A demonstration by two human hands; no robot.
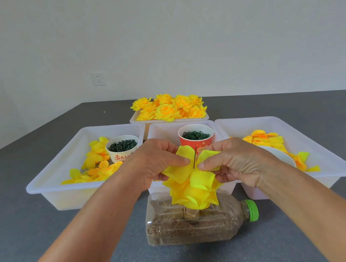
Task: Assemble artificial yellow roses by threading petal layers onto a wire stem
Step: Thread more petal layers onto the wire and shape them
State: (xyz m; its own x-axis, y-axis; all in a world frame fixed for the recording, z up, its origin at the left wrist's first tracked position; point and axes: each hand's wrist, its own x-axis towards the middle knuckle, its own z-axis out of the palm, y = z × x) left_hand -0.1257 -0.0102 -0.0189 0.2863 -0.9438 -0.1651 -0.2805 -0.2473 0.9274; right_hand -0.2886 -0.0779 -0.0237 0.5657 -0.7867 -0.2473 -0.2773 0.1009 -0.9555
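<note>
A stack of yellow petal layers (193, 191) sits threaded on a thin dark wire stem (194, 158) that stands upright from a sand-filled plastic bottle (191, 225) lying on its side. My left hand (154, 161) pinches the top petal layer (184, 154) on the left of the wire. My right hand (233, 160) pinches the same layer on the right of the wire. The wire tip pokes up between my thumbs.
White trays stand behind: the left tray (51, 183) holds loose petals and a cup of green parts (122, 148), the middle one a red cup of green rings (196, 137), the right tray (321, 152) more petals. A far tray (140, 121) holds finished roses (168, 107). Grey table (51, 241).
</note>
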